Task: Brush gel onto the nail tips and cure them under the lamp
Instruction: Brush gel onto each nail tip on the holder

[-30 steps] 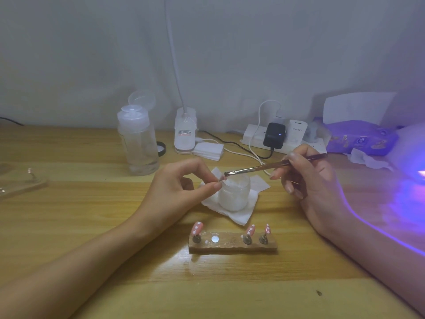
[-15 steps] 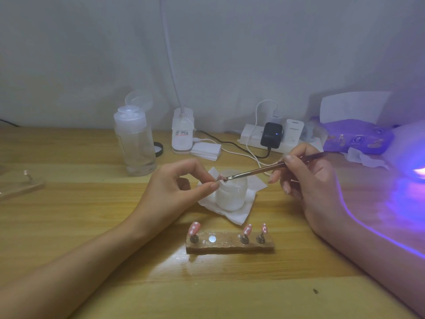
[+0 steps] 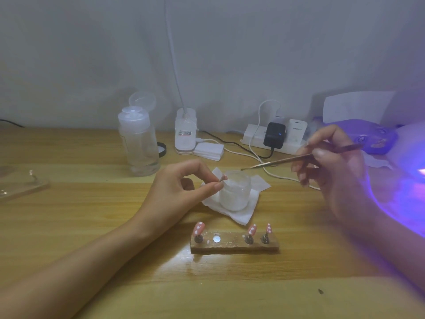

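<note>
My left hand (image 3: 181,187) pinches a small pink nail tip (image 3: 223,178) on its stand between thumb and forefinger, just left of a white jar (image 3: 235,194) that sits on a tissue. My right hand (image 3: 331,162) grips a thin brush (image 3: 282,160); its bristle end hangs in the air to the right of the tip, apart from it. In front, a wooden holder (image 3: 234,246) carries three pink nail tips (image 3: 199,227) with white dots and one bare magnet spot. The curing lamp (image 3: 411,171) glows violet at the right edge.
A clear bottle (image 3: 139,143) with its flip cap open stands at the back left. A desk lamp base (image 3: 185,132), a pad stack (image 3: 209,151), a power strip (image 3: 271,137) with cables, and a purple wipes pack (image 3: 368,137) line the wall. A clear tray (image 3: 20,183) lies far left.
My right hand has drawn the brush back to the right, away from the pinched nail tip it was touching. The left hand has stayed where it was.
</note>
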